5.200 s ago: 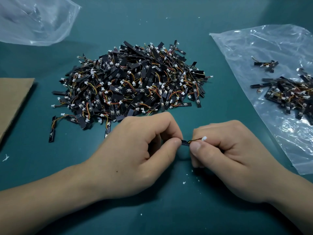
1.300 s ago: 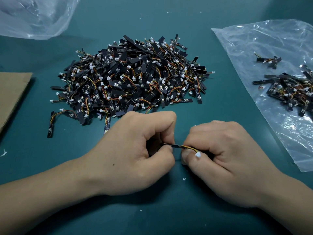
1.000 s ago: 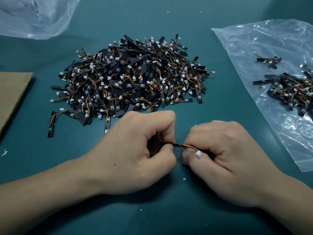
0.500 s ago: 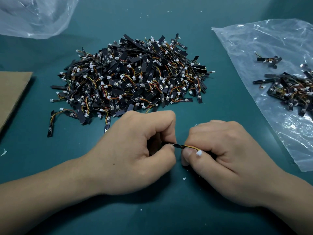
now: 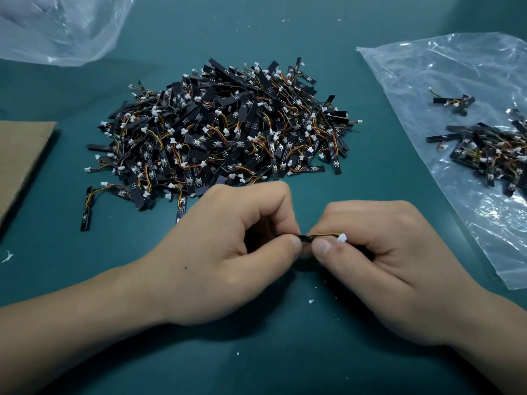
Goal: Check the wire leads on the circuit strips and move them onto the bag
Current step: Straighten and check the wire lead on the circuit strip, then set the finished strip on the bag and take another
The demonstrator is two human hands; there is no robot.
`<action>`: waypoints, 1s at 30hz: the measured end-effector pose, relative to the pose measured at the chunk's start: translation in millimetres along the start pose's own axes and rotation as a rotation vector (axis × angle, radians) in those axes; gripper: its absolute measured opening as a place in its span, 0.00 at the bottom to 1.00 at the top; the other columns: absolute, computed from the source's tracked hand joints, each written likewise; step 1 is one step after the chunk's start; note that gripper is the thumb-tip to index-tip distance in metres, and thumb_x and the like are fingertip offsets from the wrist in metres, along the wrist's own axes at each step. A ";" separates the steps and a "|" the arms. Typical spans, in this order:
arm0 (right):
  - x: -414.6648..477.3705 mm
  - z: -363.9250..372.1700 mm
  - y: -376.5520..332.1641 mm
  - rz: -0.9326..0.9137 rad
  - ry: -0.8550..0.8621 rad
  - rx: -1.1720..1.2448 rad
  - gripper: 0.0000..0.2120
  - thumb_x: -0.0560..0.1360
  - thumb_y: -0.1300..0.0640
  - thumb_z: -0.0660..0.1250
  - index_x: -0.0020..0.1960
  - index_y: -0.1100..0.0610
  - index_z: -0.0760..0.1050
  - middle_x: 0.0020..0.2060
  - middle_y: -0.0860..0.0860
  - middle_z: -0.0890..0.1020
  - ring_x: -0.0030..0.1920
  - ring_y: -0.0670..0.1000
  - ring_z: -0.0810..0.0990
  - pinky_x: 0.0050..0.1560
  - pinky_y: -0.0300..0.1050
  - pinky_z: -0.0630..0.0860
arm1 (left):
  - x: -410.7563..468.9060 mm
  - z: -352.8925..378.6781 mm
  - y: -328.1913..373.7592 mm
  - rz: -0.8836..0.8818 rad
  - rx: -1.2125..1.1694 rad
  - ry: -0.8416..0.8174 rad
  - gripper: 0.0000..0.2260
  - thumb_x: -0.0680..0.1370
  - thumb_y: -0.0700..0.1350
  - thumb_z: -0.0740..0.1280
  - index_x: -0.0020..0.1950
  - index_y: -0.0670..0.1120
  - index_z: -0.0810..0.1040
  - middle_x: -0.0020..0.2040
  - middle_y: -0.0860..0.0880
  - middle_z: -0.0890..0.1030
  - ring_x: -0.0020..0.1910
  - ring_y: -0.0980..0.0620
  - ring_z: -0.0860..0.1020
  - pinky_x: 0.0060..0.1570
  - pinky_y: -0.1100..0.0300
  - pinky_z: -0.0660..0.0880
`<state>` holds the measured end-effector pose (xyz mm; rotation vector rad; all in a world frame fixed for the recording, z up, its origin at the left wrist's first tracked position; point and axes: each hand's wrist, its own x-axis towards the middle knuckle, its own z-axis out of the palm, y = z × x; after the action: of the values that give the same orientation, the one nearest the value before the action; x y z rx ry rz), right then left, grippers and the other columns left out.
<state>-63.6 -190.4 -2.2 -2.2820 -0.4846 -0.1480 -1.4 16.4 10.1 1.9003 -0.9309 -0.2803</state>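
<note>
A big heap of black circuit strips point(image 5: 225, 138) with coloured wire leads and white plugs lies in the middle of the green table. Just in front of it, my left hand point(image 5: 228, 249) pinches one black strip point(image 5: 304, 238) between thumb and forefinger. My right hand point(image 5: 379, 258) pinches that strip's orange and yellow leads point(image 5: 326, 235) close to the white plug point(image 5: 342, 238). Most of the strip is hidden inside my left fist. A clear plastic bag point(image 5: 445, 81) lies flat at the right, with a small cluster of strips point(image 5: 490, 155) on it.
A second crumpled clear bag point(image 5: 60, 27) sits at the far left corner. A brown cardboard sheet point(image 5: 20, 161) lies at the left edge. One stray strip point(image 5: 87, 209) lies left of the heap. Small white flecks dot the table near my hands.
My hands have come closer together over the last half second. The white plug has risen from below my right thumb to above it, and the leads lie more level.
</note>
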 end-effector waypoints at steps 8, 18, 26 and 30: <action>-0.8 -1.2 -0.4 -0.021 -0.029 0.037 0.18 0.82 0.51 0.60 0.39 0.58 0.81 0.30 0.46 0.74 0.32 0.48 0.74 0.35 0.49 0.71 | -1.5 -2.0 -1.0 0.021 -0.022 -0.009 0.05 0.75 0.40 0.69 0.40 0.46 0.77 0.32 0.52 0.76 0.30 0.53 0.73 0.32 0.65 0.67; -2.7 -1.7 1.3 -0.029 0.032 0.113 0.19 0.81 0.52 0.58 0.33 0.56 0.73 0.26 0.51 0.71 0.27 0.50 0.69 0.32 0.42 0.68 | -2.9 -0.7 -2.0 0.096 -0.108 0.076 0.07 0.77 0.48 0.64 0.51 0.47 0.77 0.38 0.50 0.77 0.34 0.48 0.75 0.34 0.58 0.70; 5.8 -3.7 13.3 0.258 0.433 0.473 0.16 0.85 0.47 0.57 0.58 0.51 0.82 0.32 0.52 0.81 0.25 0.46 0.70 0.28 0.33 0.66 | -3.9 4.9 -4.1 0.074 0.129 0.154 0.05 0.76 0.39 0.68 0.46 0.49 0.78 0.33 0.57 0.75 0.30 0.56 0.73 0.34 0.70 0.66; -0.3 2.7 5.6 0.182 0.203 0.251 0.17 0.84 0.46 0.57 0.51 0.50 0.83 0.34 0.48 0.82 0.32 0.44 0.77 0.36 0.30 0.69 | -4.5 7.1 -3.1 0.100 0.476 0.082 0.03 0.76 0.47 0.65 0.47 0.53 0.77 0.41 0.59 0.76 0.42 0.57 0.75 0.47 0.54 0.69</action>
<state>-61.8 -192.0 -8.0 -2.0267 -0.1774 -0.2126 -6.9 15.7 3.0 2.2648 -1.1029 0.0903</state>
